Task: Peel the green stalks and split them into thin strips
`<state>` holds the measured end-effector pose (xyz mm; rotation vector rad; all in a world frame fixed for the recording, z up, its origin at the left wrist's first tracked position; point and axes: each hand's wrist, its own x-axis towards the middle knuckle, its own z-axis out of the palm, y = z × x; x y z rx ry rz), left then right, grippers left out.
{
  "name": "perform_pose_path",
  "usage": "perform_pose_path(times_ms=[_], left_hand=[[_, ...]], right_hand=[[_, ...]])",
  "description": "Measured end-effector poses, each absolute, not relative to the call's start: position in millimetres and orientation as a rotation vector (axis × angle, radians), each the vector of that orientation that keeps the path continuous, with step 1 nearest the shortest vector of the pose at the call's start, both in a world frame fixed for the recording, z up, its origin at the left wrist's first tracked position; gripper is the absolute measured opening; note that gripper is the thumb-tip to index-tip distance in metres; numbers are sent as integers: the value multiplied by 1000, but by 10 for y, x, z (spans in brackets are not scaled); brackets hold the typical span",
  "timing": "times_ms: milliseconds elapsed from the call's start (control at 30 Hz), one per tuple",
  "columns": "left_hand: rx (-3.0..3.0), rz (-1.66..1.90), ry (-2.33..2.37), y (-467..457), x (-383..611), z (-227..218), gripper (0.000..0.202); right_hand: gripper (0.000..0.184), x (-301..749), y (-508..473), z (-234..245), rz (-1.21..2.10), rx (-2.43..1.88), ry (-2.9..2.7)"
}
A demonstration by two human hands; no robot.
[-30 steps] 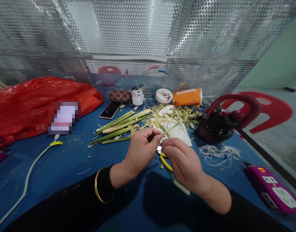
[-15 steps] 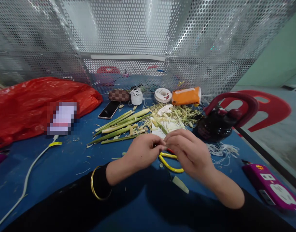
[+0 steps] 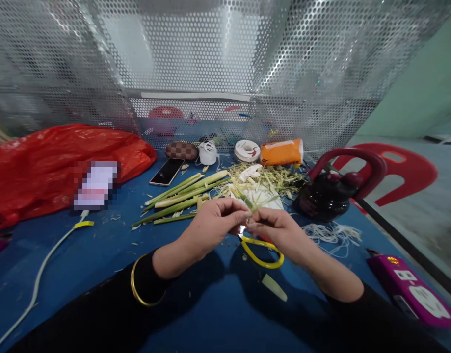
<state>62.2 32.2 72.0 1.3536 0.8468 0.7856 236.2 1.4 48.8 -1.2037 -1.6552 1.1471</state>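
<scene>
My left hand (image 3: 215, 223) and my right hand (image 3: 277, 230) meet above the middle of the table, fingertips pinched together on a thin green leaf strip (image 3: 248, 202). Its narrow ends stick out beyond the fingers; the part between the fingertips is hidden. Just below the hands lie yellow-handled scissors (image 3: 264, 264), their blades partly covered. A short pale green leaf piece (image 3: 275, 287) lies nearer to me. Left of the hands are several long green stalks (image 3: 184, 198). Behind them, shredded plant scraps (image 3: 280, 177) are heaped beside and on white paper (image 3: 267, 196).
A dark pot (image 3: 323, 198) with a maroon handle and white string (image 3: 333, 234) stand right of the hands. At the far right is a purple device (image 3: 412, 291). A tape spool (image 3: 247, 150), an orange packet (image 3: 282, 152), phones and a red bag (image 3: 63, 166) line the back and left.
My right hand has moved slightly left and lower, its fingers now closer to my left. More thin strip ends show above the fingertips, and more of the scissors is visible.
</scene>
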Motion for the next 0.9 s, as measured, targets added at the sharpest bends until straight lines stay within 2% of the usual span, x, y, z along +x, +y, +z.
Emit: perform_pose_path(times_ms=[100, 267, 400, 467, 567, 667, 800, 900], left_hand=[[1240, 900, 931, 354, 630, 674, 14], [1178, 883, 999, 338, 642, 672, 14], [1505, 750, 1062, 303, 628, 675, 10], [1733, 613, 1050, 291, 614, 664, 12], [1872, 403, 947, 278, 597, 670, 13], [1713, 347, 790, 276, 590, 726, 8], [1413, 557, 779, 287, 594, 802, 8], [1213, 762, 850, 292, 606, 798, 11]], right_hand=[[19, 2299, -89, 514, 822, -1203, -1807], [17, 2229, -219, 578, 310, -1026, -2032], [21, 2238, -232, 625, -123, -999, -2139], [21, 2281, -210, 647, -174, -1036, -2148], [20, 2381, -138, 659, 6, -1133, -2131], [19, 2484, -30, 625, 428, -1189, -2016], [16, 2530, 65, 561, 1039, -1240, -1718], [16, 2458, 31, 546, 1096, -1267, -1671]])
